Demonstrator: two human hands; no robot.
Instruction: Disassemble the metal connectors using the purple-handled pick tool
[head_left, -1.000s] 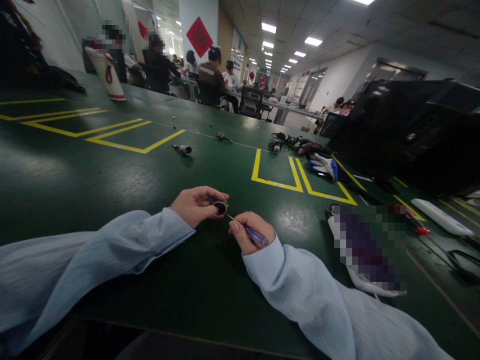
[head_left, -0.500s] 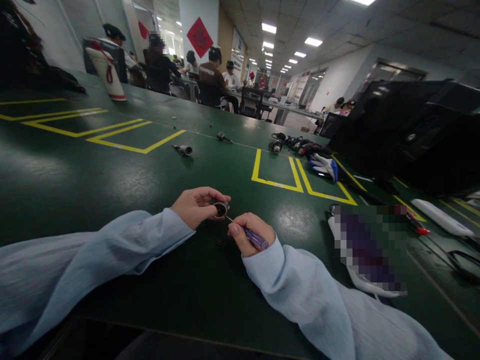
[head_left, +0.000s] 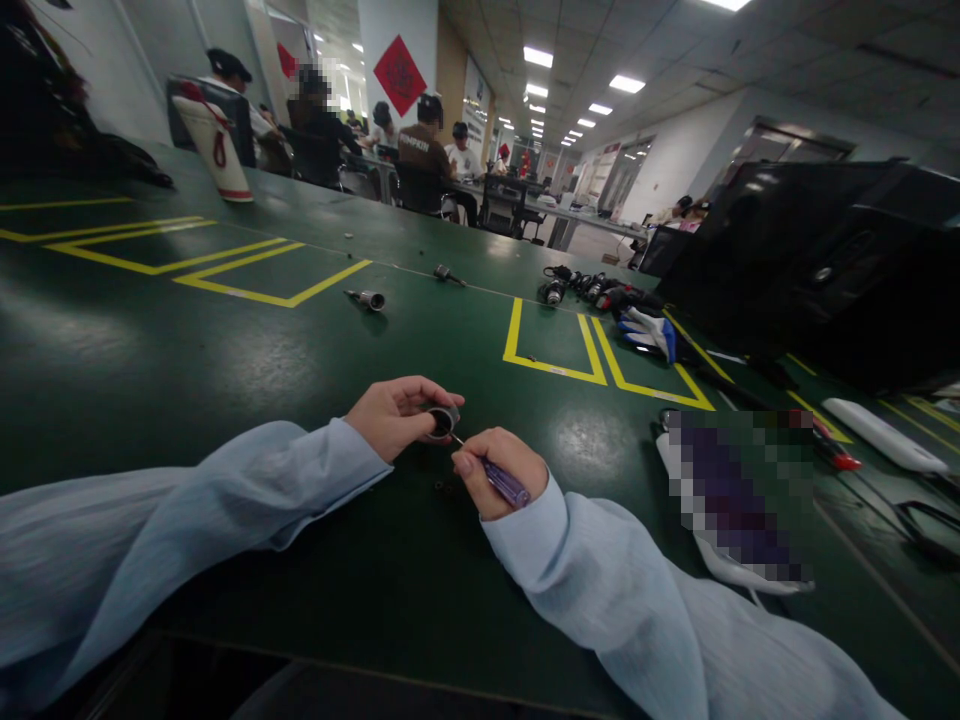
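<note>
My left hand (head_left: 396, 416) pinches a round metal part (head_left: 447, 420) at its three o'clock, partly hiding it; my right hand (head_left: 495, 472), nearer me, grips a purple screwdriver (head_left: 505, 484), shaft slanting to ten o'clock, tip at the part's mouth, contact unclear. Small dark pieces (head_left: 439, 486) lie at six; a metal fitting (head_left: 369, 300) sits well apart at eleven.

Screwdriver (head_left: 507, 486) tip unresolved at metal ring (head_left: 455, 415), ring's left side behind left hand (head_left: 391, 413), dark bits (head_left: 439, 486) too tiny to ID, white-rimmed object (head_left: 711, 562) mostly pixelated, black case (head_left: 840, 250) cut by right edge
</note>
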